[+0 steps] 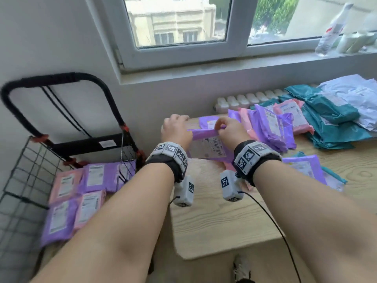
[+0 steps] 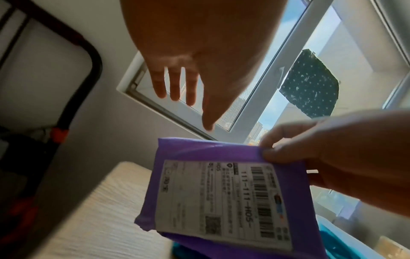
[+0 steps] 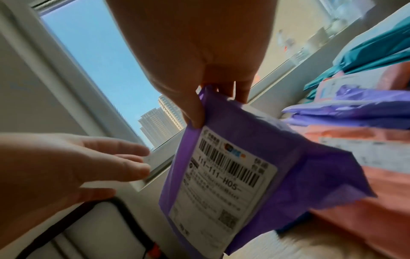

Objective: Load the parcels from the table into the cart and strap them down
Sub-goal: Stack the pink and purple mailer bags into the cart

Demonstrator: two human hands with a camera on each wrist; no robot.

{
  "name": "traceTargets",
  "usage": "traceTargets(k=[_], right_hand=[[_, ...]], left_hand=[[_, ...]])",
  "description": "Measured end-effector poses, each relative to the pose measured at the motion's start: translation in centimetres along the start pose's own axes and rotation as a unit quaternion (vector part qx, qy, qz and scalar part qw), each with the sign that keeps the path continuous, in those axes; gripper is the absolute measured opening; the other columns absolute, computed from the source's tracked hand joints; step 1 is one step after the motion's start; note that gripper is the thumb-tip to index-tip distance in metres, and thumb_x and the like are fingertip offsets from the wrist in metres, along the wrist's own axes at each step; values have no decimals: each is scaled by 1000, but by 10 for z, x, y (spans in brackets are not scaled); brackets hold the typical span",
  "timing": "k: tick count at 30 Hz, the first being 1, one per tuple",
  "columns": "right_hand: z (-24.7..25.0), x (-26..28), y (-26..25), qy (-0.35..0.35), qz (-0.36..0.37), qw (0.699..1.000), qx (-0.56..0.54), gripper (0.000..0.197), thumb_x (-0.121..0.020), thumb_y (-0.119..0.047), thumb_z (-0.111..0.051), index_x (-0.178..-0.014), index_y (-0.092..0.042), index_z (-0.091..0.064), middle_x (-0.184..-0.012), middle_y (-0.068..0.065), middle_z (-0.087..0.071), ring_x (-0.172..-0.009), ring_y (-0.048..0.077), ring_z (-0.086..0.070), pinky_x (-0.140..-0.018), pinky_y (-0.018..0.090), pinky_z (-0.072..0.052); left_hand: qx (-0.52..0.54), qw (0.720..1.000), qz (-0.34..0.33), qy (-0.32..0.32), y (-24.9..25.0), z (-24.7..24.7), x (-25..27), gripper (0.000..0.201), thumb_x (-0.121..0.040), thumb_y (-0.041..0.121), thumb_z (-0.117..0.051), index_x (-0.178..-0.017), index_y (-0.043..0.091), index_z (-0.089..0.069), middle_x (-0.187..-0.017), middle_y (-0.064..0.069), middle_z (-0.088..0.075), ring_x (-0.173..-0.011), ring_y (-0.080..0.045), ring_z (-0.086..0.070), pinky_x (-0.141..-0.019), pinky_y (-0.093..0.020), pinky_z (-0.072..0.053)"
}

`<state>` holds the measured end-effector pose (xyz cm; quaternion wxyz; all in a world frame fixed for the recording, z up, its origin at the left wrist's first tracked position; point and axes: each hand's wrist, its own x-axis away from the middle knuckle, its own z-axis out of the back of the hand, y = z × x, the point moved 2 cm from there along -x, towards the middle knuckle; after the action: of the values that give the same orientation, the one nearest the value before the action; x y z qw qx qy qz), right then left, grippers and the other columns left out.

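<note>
A purple parcel (image 1: pixel 206 145) (image 2: pixel 221 192) (image 3: pixel 233 166) with a white barcode label hangs over the table's left end. My right hand (image 1: pixel 224 127) (image 3: pixel 213 98) pinches its top edge between thumb and fingers. My left hand (image 1: pixel 175 127) (image 2: pixel 184 91) (image 3: pixel 124 163) is just left of the parcel, fingers straight and spread; the wrist views show a gap between it and the parcel. The black wire cart (image 1: pixel 26 160) stands on the floor to the left and holds several pink and purple parcels (image 1: pixel 81 190) lying flat.
More purple, pink, teal and white parcels (image 1: pixel 285 127) are piled on the light wooden table (image 1: pixel 224 211) at back right; another purple parcel (image 1: pixel 304 166) lies nearer. The cart's handle (image 1: pixel 61 76) carries black cords (image 1: pixel 67 111). Bottles (image 1: pixel 334 31) stand on the windowsill.
</note>
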<state>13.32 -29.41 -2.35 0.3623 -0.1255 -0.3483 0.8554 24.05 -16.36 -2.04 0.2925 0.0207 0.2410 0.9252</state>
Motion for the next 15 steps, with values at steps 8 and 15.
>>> traceTargets(k=[8, 15], right_hand=[[-108, 48, -102, -36, 121, 992, -12, 24, -81, -6, -56, -78, -27, -68, -96, 5, -68, -94, 22, -60, -86, 32, -47], [-170, 65, -135, -81, 21, 993, -87, 59, -94, -26, -54, -148, -21, -32, -147, 7, -42, -134, 23, -42, -107, 36, -37]], left_hand=[[13, 997, 62, -50, -136, 45, 42, 25, -87, 26, -54, -99, 35, -74, -98, -4, -67, -103, -24, -57, -90, -36, -51], [63, 965, 255, 0, -226, 68, 63, 25, -91, 19, -49, -99, 21, -73, -108, -9, -68, -100, -28, -61, -81, -32, -47]])
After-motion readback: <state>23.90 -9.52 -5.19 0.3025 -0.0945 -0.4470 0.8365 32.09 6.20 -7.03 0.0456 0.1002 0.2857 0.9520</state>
